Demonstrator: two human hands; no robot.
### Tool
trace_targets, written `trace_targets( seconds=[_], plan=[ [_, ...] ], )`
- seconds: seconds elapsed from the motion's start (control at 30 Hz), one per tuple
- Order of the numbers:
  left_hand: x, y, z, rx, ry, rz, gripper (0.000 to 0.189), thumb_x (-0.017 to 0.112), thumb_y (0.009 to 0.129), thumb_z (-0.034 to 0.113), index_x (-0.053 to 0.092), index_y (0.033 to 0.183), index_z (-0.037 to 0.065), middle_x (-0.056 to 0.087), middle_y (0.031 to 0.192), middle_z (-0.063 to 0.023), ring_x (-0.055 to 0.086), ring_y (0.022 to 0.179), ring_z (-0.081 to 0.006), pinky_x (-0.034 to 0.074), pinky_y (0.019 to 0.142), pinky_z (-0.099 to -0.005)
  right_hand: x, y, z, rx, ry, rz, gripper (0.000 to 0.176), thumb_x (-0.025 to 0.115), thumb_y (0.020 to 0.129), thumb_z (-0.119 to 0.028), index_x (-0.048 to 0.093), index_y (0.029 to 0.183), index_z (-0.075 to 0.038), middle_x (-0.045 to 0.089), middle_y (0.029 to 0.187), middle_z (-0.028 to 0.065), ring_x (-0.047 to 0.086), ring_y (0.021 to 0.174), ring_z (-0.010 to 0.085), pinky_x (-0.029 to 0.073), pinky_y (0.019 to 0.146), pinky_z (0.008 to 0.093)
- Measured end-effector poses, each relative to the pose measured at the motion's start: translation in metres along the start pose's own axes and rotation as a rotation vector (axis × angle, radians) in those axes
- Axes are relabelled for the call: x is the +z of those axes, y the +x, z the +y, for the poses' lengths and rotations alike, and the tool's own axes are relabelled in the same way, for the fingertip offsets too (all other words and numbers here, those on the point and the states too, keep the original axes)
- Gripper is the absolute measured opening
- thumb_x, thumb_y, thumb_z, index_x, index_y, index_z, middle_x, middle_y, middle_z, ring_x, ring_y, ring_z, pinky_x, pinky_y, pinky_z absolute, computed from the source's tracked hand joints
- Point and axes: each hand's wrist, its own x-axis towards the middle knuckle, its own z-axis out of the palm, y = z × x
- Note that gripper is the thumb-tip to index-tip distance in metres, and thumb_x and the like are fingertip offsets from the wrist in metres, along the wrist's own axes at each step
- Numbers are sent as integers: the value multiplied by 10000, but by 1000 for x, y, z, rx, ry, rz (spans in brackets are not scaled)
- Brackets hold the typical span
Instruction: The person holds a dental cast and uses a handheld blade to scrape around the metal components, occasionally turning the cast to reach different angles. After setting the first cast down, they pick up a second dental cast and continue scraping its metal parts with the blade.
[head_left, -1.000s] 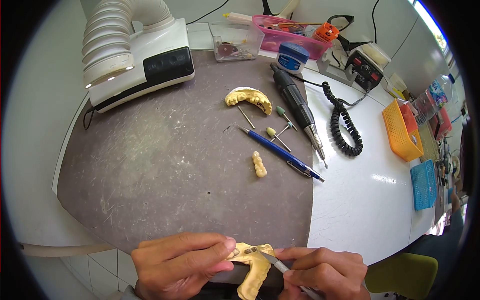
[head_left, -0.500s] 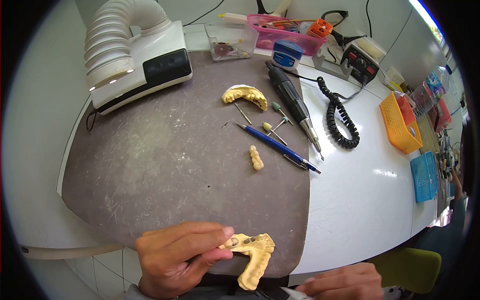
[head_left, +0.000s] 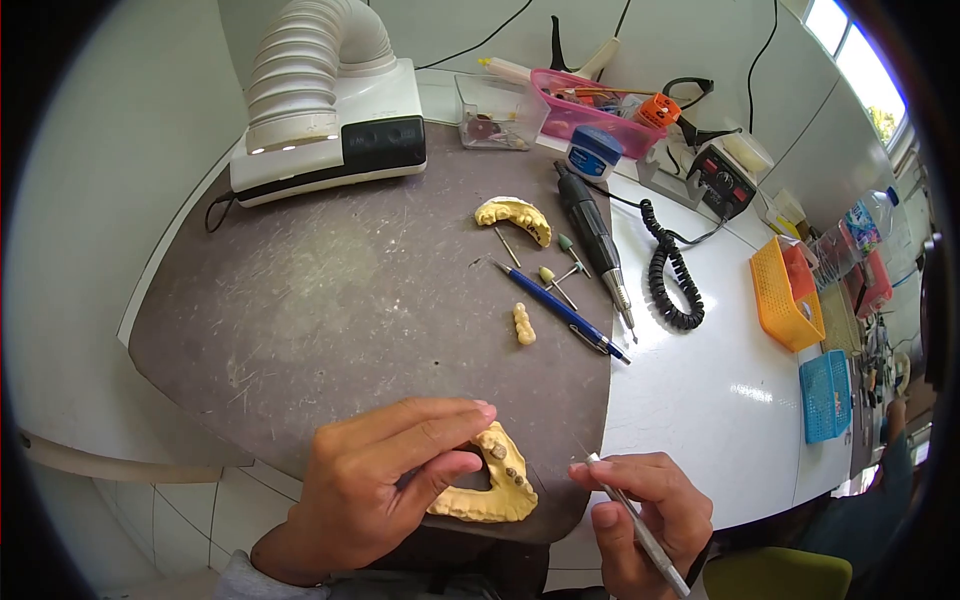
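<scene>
Head: left hand grasps cast, right hand a tool; pink tub holds oddments.

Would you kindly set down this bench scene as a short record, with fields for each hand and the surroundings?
Left hand: holds the yellow dental model, grip partly hidden
Right hand: holds a slim silver tool, apart from the model
On the mat: second yellow model, tooth-coloured piece
Across mat's right edge: blue pencil
On white surface: coiled black cord
Back: white machine with ribbed hose, pink basket
Far right: orange basket, blue basket
</scene>
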Motion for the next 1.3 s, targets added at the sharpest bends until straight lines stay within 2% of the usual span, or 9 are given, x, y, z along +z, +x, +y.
trace_targets(
  seconds=[0.07,0.13,0.17,0.23,0.33,0.47,0.63,0.97,1.3],
  plan=[
    [-4,-1,-2,4,-4,-49,407,773,851,310,732,1115,3,730,1077,-178,740,899,-250,603,781,-322,1,-3,0,30,1,-28,172,748,892,-60,696,1018,43,732,931,172,711,860,246,570,750,330],
    [-6,-3,-2,47,-27,-91,718,793,770,478,640,1273,-10,682,1193,-185,712,992,-271,608,803,-341,3,-5,4,13,-6,-24,181,771,864,-32,704,1013,46,732,930,167,708,845,245,569,748,325],
    [-7,-4,0,41,-31,-88,718,793,770,478,640,1273,-10,682,1193,-185,712,992,-271,608,803,-341,3,-6,4,16,-8,-31,181,771,864,-32,704,1013,46,732,930,167,708,845,245,569,748,325],
    [-6,-5,4,128,64,-126,955,849,659,537,539,1365,-28,642,1264,-192,671,1078,-291,590,848,-354,4,-6,2,90,17,9,186,778,844,-1,711,1012,45,732,912,158,703,821,233,563,730,316],
    [2,-9,4,163,139,-149,991,887,621,514,520,1361,-34,637,1271,-191,655,1097,-299,561,894,-368,-7,-1,6,5,-19,-90,182,767,854,7,713,1023,47,732,896,154,699,796,217,556,711,307],
    [6,-7,6,137,208,-177,911,927,630,409,542,1332,-27,636,1279,-184,671,1036,-293,542,889,-377,-4,-5,6,97,131,-57,123,746,877,5,689,973,56,726,873,164,701,784,216,558,721,308],
    [9,-3,8,171,127,-232,859,903,614,169,547,1372,-22,633,1278,-170,657,870,-239,550,761,-328,2,-5,9,127,305,-82,123,684,893,13,569,908,55,615,827,148,691,832,254,605,802,403],
    [11,6,6,167,4,-297,824,844,653,77,527,1408,-18,600,1299,-185,657,888,-249,559,779,-329,1,-8,11,190,344,-152,146,697,879,-37,588,864,59,596,800,128,713,914,331,604,873,444],
    [11,8,5,194,0,-327,819,840,650,63,528,1404,-14,591,1301,-180,659,922,-266,554,794,-341,-2,-5,12,208,317,-195,128,706,857,-20,608,862,62,606,782,117,705,859,284,598,881,442]
  ],
)
